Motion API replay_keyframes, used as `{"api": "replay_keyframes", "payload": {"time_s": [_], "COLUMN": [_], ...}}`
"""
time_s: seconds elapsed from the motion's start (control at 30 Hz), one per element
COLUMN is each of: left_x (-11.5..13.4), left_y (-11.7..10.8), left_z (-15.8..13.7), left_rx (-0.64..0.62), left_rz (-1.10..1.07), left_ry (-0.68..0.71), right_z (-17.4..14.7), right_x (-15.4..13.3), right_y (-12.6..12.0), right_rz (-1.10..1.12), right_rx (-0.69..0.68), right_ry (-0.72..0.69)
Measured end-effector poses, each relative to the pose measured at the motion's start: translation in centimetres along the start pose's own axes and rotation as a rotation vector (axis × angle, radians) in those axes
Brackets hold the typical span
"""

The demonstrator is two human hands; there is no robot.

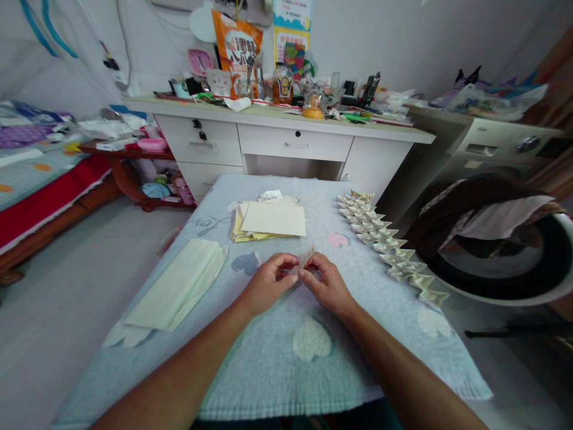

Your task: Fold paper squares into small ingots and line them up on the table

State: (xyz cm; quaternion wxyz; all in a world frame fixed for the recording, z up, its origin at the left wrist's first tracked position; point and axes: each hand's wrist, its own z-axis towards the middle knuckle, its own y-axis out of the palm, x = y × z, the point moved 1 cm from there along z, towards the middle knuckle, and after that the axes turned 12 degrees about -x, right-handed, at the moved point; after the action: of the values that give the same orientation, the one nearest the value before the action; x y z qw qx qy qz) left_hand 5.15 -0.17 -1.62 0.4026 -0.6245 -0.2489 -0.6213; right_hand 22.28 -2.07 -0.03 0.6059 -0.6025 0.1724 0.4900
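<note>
My left hand (pixel 273 280) and my right hand (pixel 326 282) meet over the middle of the cloth-covered table. Between their thumbs and fingers is a small folded piece of paper (pixel 307 255), its upper edge sticking up past the fingertips; the rest is hidden by my fingers. Beyond my hands lies a stack of paper sheets (pixel 274 219), cream on top with yellow ones beneath. A pale green bundle of long paper sheets (pixel 179 286) rests to the left of my left hand. Along the right side runs a slanting row of folded paper boats (pixel 376 230).
Crumpled white paper (pixel 271 194) lies behind the stack. A blue patterned cloth (pixel 268 364) covers the table. Behind stands a white desk (pixel 295 143) crowded with jars, a snack bag and a clock. To the right, a washing machine's round door (pixel 496 257) hangs open with laundry.
</note>
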Motion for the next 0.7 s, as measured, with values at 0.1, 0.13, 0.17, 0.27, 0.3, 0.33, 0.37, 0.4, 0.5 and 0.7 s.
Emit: {"api": "replay_keyframes", "payload": {"time_s": [0.1,0.13,0.17,0.27,0.3,0.33,0.37,0.4,0.5,0.7], "left_x": [0.5,0.7,0.8,1.0,0.9,0.9,0.8,0.8,1.0,1.9], "left_y": [0.0,0.0,0.0,-0.1,-0.1,-0.2,-0.1,-0.1,0.2,1.1], "left_z": [0.0,0.0,0.0,0.0,0.0,-0.1,-0.1,-0.1,-0.3,-0.7], "left_rx": [-0.011,-0.011,-0.008,0.011,0.018,0.023,0.03,0.036,0.061,0.039], "left_rz": [-0.122,-0.154,-0.18,-0.218,-0.225,-0.23,-0.231,-0.225,-0.14,0.018], "left_ry": [-0.022,-0.032,-0.041,-0.056,-0.057,-0.059,-0.06,-0.061,-0.041,0.022], "right_z": [0.0,-0.1,0.0,0.0,0.1,0.1,0.1,0.2,0.2,0.2], "right_x": [0.0,0.0,0.0,0.0,0.0,-0.1,-0.1,-0.1,0.2,0.9], "right_y": [-0.1,-0.2,-0.2,-0.3,-0.2,-0.2,-0.2,-0.1,0.2,0.5], "right_rz": [0.022,0.03,0.037,0.052,0.058,0.066,0.078,0.092,0.133,0.129], "right_rx": [-0.006,-0.006,-0.005,0.012,0.025,0.039,0.053,0.068,0.106,0.174], "right_ry": [-0.003,-0.002,-0.002,-0.005,-0.002,0.007,0.021,0.039,0.092,0.135]}}
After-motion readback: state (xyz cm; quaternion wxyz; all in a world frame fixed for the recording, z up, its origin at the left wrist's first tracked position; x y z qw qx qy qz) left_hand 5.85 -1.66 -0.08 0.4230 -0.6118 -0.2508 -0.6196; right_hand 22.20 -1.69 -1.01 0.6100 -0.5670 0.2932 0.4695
